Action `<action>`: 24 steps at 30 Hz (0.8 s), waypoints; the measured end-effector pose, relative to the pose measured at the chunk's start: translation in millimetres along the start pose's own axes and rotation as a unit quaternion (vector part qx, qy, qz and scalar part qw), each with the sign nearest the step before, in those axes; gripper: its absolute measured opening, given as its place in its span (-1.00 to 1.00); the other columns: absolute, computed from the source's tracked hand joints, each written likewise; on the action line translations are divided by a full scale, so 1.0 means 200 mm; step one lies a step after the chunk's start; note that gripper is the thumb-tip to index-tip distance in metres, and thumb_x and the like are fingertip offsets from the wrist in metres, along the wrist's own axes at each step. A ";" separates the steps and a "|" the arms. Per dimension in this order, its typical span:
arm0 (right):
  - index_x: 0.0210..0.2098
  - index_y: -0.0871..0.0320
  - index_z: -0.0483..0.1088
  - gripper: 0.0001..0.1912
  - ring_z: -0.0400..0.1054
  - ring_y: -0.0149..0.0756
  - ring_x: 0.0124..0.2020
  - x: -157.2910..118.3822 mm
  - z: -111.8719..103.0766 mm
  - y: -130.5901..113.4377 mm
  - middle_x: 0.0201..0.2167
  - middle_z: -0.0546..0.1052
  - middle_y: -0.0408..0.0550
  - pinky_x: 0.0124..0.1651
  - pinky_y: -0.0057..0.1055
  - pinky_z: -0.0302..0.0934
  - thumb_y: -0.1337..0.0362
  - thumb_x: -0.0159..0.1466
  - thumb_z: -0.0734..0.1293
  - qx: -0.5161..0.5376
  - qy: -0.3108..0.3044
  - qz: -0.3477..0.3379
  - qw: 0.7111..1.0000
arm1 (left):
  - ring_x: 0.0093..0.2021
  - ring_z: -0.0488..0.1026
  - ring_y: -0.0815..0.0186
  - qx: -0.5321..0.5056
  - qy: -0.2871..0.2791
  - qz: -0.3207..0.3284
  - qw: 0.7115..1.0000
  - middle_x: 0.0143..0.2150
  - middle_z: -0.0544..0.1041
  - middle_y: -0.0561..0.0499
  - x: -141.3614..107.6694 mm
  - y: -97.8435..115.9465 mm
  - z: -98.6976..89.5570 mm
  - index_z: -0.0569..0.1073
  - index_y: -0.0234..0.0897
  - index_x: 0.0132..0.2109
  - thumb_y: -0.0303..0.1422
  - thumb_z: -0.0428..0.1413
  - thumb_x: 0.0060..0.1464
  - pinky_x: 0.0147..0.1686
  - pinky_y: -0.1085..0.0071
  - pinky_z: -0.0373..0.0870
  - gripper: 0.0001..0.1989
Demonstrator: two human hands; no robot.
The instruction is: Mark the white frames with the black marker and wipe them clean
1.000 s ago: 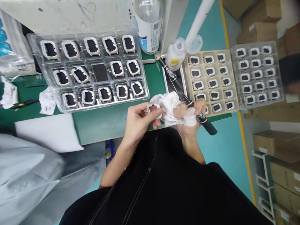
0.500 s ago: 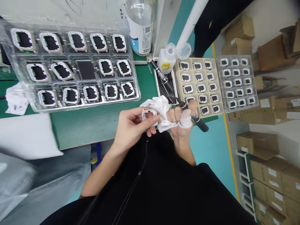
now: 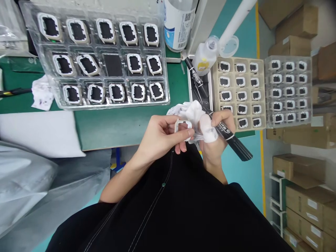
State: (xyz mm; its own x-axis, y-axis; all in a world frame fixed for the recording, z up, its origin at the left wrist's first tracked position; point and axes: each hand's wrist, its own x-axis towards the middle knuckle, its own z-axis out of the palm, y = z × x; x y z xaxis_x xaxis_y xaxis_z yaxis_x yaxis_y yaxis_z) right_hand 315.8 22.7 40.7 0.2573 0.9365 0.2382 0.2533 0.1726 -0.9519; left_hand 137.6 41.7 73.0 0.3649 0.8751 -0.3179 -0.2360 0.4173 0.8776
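Observation:
My left hand (image 3: 165, 138) pinches a small white watch-case frame (image 3: 183, 123) between thumb and fingers, its open middle showing. Close beside it, my right hand (image 3: 216, 140) is closed around a black marker pen (image 3: 232, 140) and a crumpled white cloth (image 3: 191, 111). White material covers the right thumb, and the cloth bunches up against the frame. At the upper left, a clear plastic tray (image 3: 112, 105) bears rows of similar white frames, and one compartment in its middle row shows only black lining.
A beige tray (image 3: 215, 75) and another clear tray (image 3: 309, 84) of frames lie right. Between them and the large tray stand a small squeeze bottle (image 3: 206, 56), a big labelled bottle (image 3: 178, 26) and a box with another marker (image 3: 194, 73). Cardboard boxes (image 3: 301, 168) stack at right.
The camera view has shifted, so the trays sit farther right. My right fingers have shifted on the marker, showing more of its barrel. The frame stays pinched in my left hand.

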 end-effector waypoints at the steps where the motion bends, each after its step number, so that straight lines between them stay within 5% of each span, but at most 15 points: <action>1: -0.31 -0.07 0.30 -0.53 0.23 -0.23 -0.56 -0.01 0.01 -0.02 -0.47 0.33 -0.22 -0.50 -0.15 0.19 -0.13 0.49 0.55 0.012 0.028 -0.005 1.000 | -0.64 0.58 0.28 0.003 0.002 -0.001 1.000 -0.43 0.72 -0.05 0.00 0.00 0.00 0.70 -0.25 -0.31 0.03 0.64 0.07 -0.71 0.44 0.48 -0.52; 7: -0.30 -0.09 0.41 -0.60 0.38 -0.25 -0.53 -0.03 0.04 -0.08 -0.43 0.45 -0.27 -0.47 -0.19 0.32 0.07 0.39 0.69 0.064 -0.011 0.035 0.997 | -0.67 0.53 0.30 0.019 0.007 0.008 1.000 -0.60 0.59 0.04 -0.01 0.02 0.00 0.68 -0.22 -0.35 0.06 0.63 0.10 -0.68 0.44 0.50 -0.52; 19: -0.34 0.01 0.45 -0.67 0.31 -0.38 -0.44 -0.01 0.02 -0.12 -0.40 0.49 -0.30 -0.39 -0.36 0.26 0.27 0.39 0.65 0.020 -0.026 0.005 0.999 | -0.63 0.51 0.34 0.059 0.039 0.046 0.996 -0.55 0.56 0.06 -0.01 -0.01 0.00 0.68 -0.24 -0.34 -0.19 0.60 0.17 -0.63 0.44 0.44 -0.68; 24: -0.35 0.02 0.47 -0.66 0.33 -0.38 -0.46 -0.01 0.01 -0.13 -0.43 0.48 -0.29 -0.41 -0.33 0.27 0.21 0.38 0.67 -0.017 -0.035 0.009 0.999 | -0.60 0.52 0.33 0.108 0.056 0.070 0.990 -0.52 0.54 0.07 -0.01 -0.02 0.00 0.63 -0.22 -0.38 -0.26 0.52 0.23 -0.60 0.43 0.42 -0.70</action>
State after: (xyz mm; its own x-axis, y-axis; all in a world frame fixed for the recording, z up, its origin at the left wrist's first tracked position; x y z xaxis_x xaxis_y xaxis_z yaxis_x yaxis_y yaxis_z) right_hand 305.8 17.2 64.5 0.1965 0.9586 0.2059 0.2808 0.1462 -0.9486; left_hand 137.0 37.5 69.2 0.2378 0.9470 -0.2158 -0.0747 0.2393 0.9681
